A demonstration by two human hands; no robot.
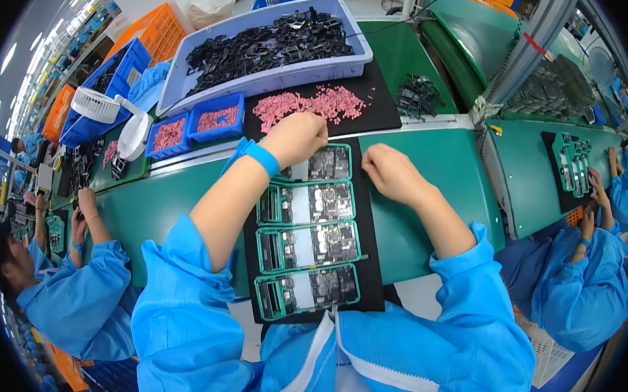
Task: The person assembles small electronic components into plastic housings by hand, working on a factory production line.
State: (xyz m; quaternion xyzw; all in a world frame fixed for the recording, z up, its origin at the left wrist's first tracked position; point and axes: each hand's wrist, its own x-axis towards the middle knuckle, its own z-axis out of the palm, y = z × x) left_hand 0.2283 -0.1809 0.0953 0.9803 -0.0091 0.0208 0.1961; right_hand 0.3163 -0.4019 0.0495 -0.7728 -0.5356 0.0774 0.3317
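A column of several opened phone-like devices in green frames [334,243] lies on a black mat [368,264] in front of me. Each has a dark circuit board on its right side and a pale strip down the middle. My left hand [297,138], with a blue strap around the wrist, is over the farthest device [330,168], close to a heap of small pink pieces [308,104]. Its fingers are pinched together, and what they may hold is hidden. To the right of the column hovers my right hand [395,175], fingers curled closed; nothing recognisable shows in them.
Beyond the mat stands a large pale tub [264,84] of black parts. Two blue trays [216,134] of pink pieces sit to its front left, beside a white fan [135,135]. Black parts [417,95] lie piled at right. Co-workers in blue [83,296] work on both sides.
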